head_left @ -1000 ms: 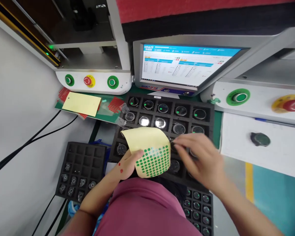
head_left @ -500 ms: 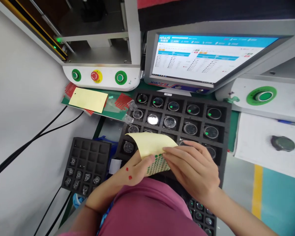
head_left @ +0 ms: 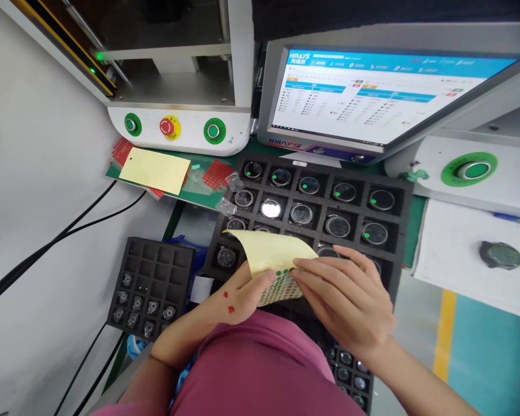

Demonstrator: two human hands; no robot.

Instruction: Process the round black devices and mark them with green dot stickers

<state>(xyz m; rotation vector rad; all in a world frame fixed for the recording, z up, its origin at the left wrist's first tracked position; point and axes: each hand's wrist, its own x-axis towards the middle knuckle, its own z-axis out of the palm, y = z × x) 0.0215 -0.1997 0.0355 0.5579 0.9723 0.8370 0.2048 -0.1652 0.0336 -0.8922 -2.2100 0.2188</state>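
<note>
My left hand (head_left: 248, 294) holds a curled pale-yellow sheet of green dot stickers (head_left: 275, 249), thumb on the dotted side and the other fingers hidden behind it. My right hand (head_left: 349, 297) is at the sheet's right edge, its thumb and fingertips pinched together at the upper row of dots. Whether a loose dot is between those fingertips I cannot make out. Under and beyond both hands lies a black foam tray (head_left: 396, 222) with round watch-like pieces in its compartments. Several of these pieces, such as one watch face (head_left: 382, 200), carry a green dot.
A smaller black tray (head_left: 149, 268) with small parts stands at left. Behind are a monitor (head_left: 329, 98) and a machine panel with a red stop button (head_left: 167, 127). A yellow card (head_left: 155, 170) lies near red sticker sheets. At right, a dark watch (head_left: 500, 255) rests on white paper (head_left: 450, 266).
The view has shifted slightly. Both hands still hold the sticker sheet in nearly the same pose, with the right fingertips staying at the upper row of dots.
</note>
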